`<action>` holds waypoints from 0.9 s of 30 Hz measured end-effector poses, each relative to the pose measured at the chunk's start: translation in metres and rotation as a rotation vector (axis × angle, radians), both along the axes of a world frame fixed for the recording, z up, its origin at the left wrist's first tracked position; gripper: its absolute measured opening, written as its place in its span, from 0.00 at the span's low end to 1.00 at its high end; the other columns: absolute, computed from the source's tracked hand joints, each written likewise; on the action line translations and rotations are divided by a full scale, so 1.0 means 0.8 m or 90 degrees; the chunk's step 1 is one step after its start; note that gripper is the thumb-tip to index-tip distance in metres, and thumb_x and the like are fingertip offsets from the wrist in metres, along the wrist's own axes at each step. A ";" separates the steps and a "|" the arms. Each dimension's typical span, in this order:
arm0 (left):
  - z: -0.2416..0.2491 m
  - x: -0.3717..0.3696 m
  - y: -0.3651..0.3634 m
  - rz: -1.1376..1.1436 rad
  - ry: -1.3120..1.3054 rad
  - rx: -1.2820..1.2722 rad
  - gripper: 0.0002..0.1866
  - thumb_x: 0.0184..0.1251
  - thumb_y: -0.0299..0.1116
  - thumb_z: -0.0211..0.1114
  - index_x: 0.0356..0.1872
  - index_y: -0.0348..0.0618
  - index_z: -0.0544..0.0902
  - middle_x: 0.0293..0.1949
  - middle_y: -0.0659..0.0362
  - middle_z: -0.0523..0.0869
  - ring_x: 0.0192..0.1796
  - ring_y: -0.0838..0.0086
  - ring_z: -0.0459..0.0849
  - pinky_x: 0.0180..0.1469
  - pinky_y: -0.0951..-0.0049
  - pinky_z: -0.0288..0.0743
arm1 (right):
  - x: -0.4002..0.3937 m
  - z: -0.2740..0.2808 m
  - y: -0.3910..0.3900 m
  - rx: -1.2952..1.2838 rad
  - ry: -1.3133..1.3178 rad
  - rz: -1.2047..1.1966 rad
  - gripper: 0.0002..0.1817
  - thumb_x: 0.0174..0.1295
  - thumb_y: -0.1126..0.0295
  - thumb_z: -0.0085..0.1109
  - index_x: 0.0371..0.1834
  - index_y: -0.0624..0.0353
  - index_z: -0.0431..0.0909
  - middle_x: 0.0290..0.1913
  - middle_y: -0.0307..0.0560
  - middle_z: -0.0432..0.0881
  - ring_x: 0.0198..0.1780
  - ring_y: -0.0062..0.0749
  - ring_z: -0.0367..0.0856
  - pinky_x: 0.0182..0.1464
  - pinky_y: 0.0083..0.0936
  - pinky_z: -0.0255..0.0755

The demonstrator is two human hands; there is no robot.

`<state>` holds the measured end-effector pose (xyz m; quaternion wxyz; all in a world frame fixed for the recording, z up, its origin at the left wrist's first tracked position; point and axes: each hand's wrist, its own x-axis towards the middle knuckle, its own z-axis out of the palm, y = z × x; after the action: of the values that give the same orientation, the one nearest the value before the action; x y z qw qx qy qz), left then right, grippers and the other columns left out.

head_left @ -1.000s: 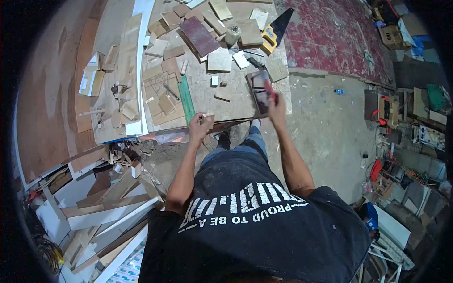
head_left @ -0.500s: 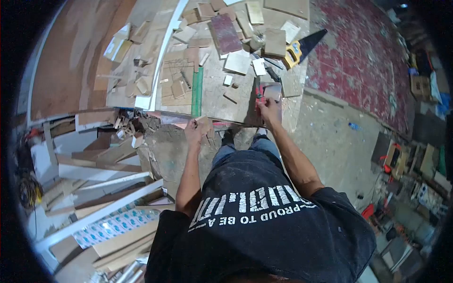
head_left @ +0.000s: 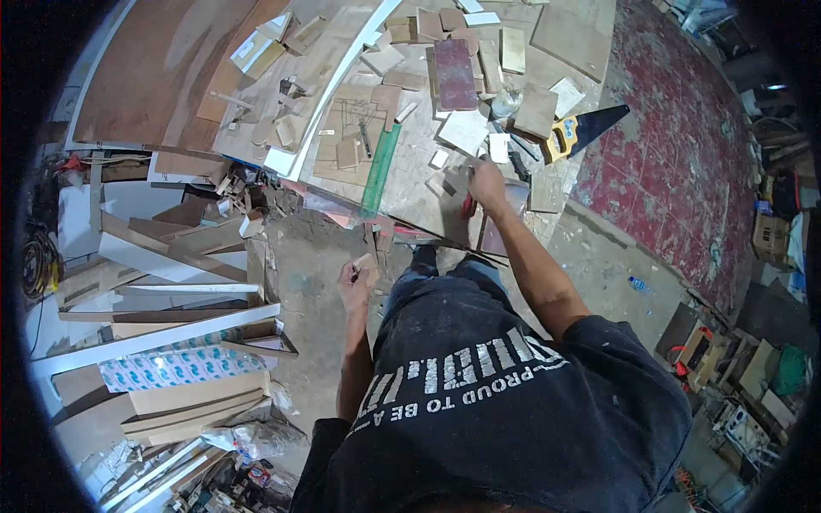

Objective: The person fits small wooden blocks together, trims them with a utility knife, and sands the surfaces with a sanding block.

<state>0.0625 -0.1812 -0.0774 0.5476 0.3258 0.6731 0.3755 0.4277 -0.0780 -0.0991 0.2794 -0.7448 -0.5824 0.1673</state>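
My left hand (head_left: pixel 353 286), off the table's front edge, is closed on a small wooden piece (head_left: pixel 366 270); a thin dark item also shows between its fingers. Over the front of the worktable (head_left: pixel 410 192), my right hand (head_left: pixel 487 185) grips a red tool (head_left: pixel 469 205), whose exact kind I cannot make out. Beneath and beside that hand lies a dark flat board (head_left: pixel 493 238). A green ruler (head_left: pixel 380 171) rests on the table between the two hands, beside a marked wooden panel (head_left: pixel 342 158).
A handsaw with a yellow handle (head_left: pixel 562 139) lies at the table's right, near a dark red block (head_left: pixel 455 75) and several wood offcuts. Stacked boards (head_left: pixel 171 342) fill the floor at left. A red worn panel (head_left: pixel 658 162) stands right of the table.
My right hand has lifted the red tool off the dark board and shifted left. My left hand, with the wooden piece, has drawn back from the table edge. The view has shifted.
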 end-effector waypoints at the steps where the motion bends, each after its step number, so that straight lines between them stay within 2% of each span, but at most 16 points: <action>1: 0.013 0.005 0.009 -0.048 0.063 -0.022 0.14 0.63 0.23 0.62 0.51 0.38 0.78 0.42 0.58 0.83 0.43 0.73 0.83 0.43 0.72 0.79 | 0.000 0.003 0.016 -0.001 -0.044 0.042 0.13 0.59 0.67 0.49 0.36 0.60 0.83 0.32 0.60 0.83 0.37 0.56 0.83 0.43 0.46 0.77; 2: 0.025 0.012 0.019 -0.095 0.126 -0.045 0.16 0.63 0.21 0.61 0.53 0.39 0.78 0.44 0.58 0.83 0.43 0.74 0.82 0.45 0.73 0.78 | 0.004 -0.008 0.031 0.000 -0.046 0.046 0.13 0.59 0.67 0.49 0.36 0.60 0.83 0.32 0.60 0.83 0.37 0.56 0.83 0.43 0.46 0.77; 3: 0.030 0.019 0.033 -0.089 0.125 -0.042 0.16 0.63 0.21 0.61 0.53 0.39 0.78 0.44 0.58 0.83 0.43 0.74 0.82 0.45 0.73 0.78 | 0.011 -0.036 0.050 -0.095 -0.101 0.105 0.12 0.60 0.68 0.49 0.36 0.60 0.82 0.36 0.60 0.83 0.38 0.56 0.84 0.42 0.45 0.78; 5: 0.037 0.029 0.056 -0.169 0.178 0.133 0.16 0.63 0.21 0.60 0.53 0.39 0.79 0.45 0.58 0.83 0.43 0.75 0.82 0.42 0.74 0.78 | 0.009 -0.035 0.069 -0.267 -0.208 0.196 0.13 0.61 0.67 0.48 0.35 0.61 0.82 0.40 0.57 0.83 0.39 0.52 0.85 0.41 0.45 0.79; 8: 0.093 0.055 0.096 -0.184 0.102 0.176 0.15 0.65 0.22 0.62 0.53 0.39 0.79 0.44 0.59 0.84 0.43 0.78 0.82 0.41 0.77 0.77 | -0.007 0.006 0.073 -0.205 -0.239 0.218 0.14 0.56 0.65 0.61 0.42 0.61 0.78 0.42 0.55 0.82 0.39 0.48 0.86 0.41 0.40 0.80; 10: 0.131 0.074 0.117 -0.207 -0.071 0.108 0.15 0.66 0.24 0.64 0.53 0.37 0.79 0.43 0.61 0.85 0.44 0.81 0.82 0.41 0.80 0.76 | -0.013 0.000 0.079 -0.186 -0.258 0.216 0.12 0.57 0.66 0.59 0.42 0.60 0.79 0.42 0.53 0.83 0.39 0.48 0.86 0.40 0.40 0.81; 12: 0.157 0.087 0.132 -0.216 -0.115 0.111 0.15 0.66 0.24 0.64 0.53 0.37 0.79 0.42 0.61 0.85 0.44 0.81 0.81 0.42 0.81 0.75 | -0.016 -0.006 0.084 -0.170 -0.279 0.198 0.11 0.58 0.66 0.57 0.41 0.58 0.80 0.42 0.51 0.83 0.39 0.48 0.86 0.39 0.40 0.81; 13: 0.166 0.093 0.137 -0.230 -0.160 0.114 0.15 0.66 0.24 0.65 0.53 0.37 0.79 0.42 0.62 0.85 0.43 0.82 0.81 0.43 0.82 0.75 | -0.015 -0.011 0.089 -0.199 -0.304 0.212 0.13 0.55 0.66 0.61 0.42 0.58 0.79 0.43 0.51 0.83 0.40 0.47 0.86 0.39 0.39 0.81; 14: 0.173 0.098 0.140 -0.232 -0.162 0.115 0.15 0.66 0.24 0.65 0.53 0.37 0.79 0.42 0.62 0.85 0.43 0.82 0.81 0.43 0.82 0.75 | -0.014 -0.016 0.093 -0.228 -0.331 0.225 0.16 0.52 0.65 0.66 0.43 0.57 0.78 0.43 0.51 0.82 0.40 0.47 0.86 0.40 0.39 0.81; 18: 0.183 0.119 0.148 -0.291 -0.154 0.215 0.15 0.65 0.21 0.64 0.52 0.37 0.79 0.44 0.61 0.84 0.46 0.81 0.80 0.47 0.81 0.75 | -0.005 -0.015 0.092 -0.256 -0.329 0.244 0.15 0.51 0.67 0.66 0.41 0.58 0.78 0.42 0.51 0.83 0.41 0.47 0.86 0.39 0.39 0.80; 20: 0.187 0.126 0.151 -0.310 -0.156 0.239 0.15 0.65 0.21 0.64 0.52 0.37 0.79 0.44 0.61 0.83 0.46 0.81 0.80 0.49 0.80 0.74 | -0.002 0.029 0.073 -0.088 -0.145 0.180 0.11 0.57 0.69 0.64 0.40 0.61 0.78 0.37 0.50 0.82 0.38 0.39 0.86 0.36 0.34 0.79; 21: 0.188 0.129 0.151 -0.328 -0.129 0.246 0.15 0.64 0.21 0.64 0.52 0.37 0.79 0.45 0.62 0.83 0.47 0.80 0.79 0.50 0.80 0.74 | 0.000 0.058 0.065 -0.089 -0.148 0.182 0.11 0.57 0.69 0.64 0.40 0.61 0.78 0.37 0.50 0.82 0.38 0.39 0.86 0.36 0.34 0.79; 23: 0.187 0.134 0.144 -0.347 -0.107 0.246 0.15 0.64 0.21 0.64 0.52 0.38 0.79 0.46 0.62 0.82 0.48 0.80 0.79 0.51 0.80 0.73 | 0.000 0.119 0.039 -0.079 0.344 0.201 0.08 0.62 0.72 0.55 0.41 0.65 0.77 0.32 0.50 0.83 0.32 0.33 0.86 0.35 0.27 0.78; 24: 0.186 0.138 0.144 -0.358 -0.120 0.242 0.15 0.65 0.21 0.64 0.52 0.38 0.79 0.46 0.62 0.82 0.48 0.80 0.79 0.51 0.80 0.73 | -0.005 0.143 0.024 -0.058 0.463 0.230 0.10 0.63 0.74 0.57 0.46 0.64 0.77 0.28 0.47 0.81 0.27 0.28 0.82 0.32 0.24 0.76; 26: 0.189 0.147 0.141 -0.375 -0.141 0.238 0.15 0.65 0.22 0.64 0.52 0.39 0.79 0.47 0.62 0.82 0.49 0.80 0.79 0.52 0.80 0.74 | -0.018 0.222 -0.002 -0.065 0.488 0.236 0.11 0.62 0.76 0.57 0.47 0.64 0.80 0.30 0.46 0.81 0.26 0.27 0.80 0.31 0.24 0.75; 27: 0.196 0.153 0.140 -0.392 -0.142 0.249 0.14 0.65 0.22 0.64 0.52 0.38 0.79 0.48 0.61 0.81 0.49 0.79 0.79 0.52 0.79 0.74 | -0.017 0.237 -0.009 -0.064 0.482 0.229 0.11 0.62 0.76 0.57 0.47 0.64 0.80 0.30 0.46 0.81 0.26 0.27 0.80 0.31 0.24 0.75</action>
<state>0.1846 -0.0690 0.0792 0.6320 0.5685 0.3957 0.3476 0.4142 -0.0855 0.0909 0.4037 -0.5300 -0.5501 0.5035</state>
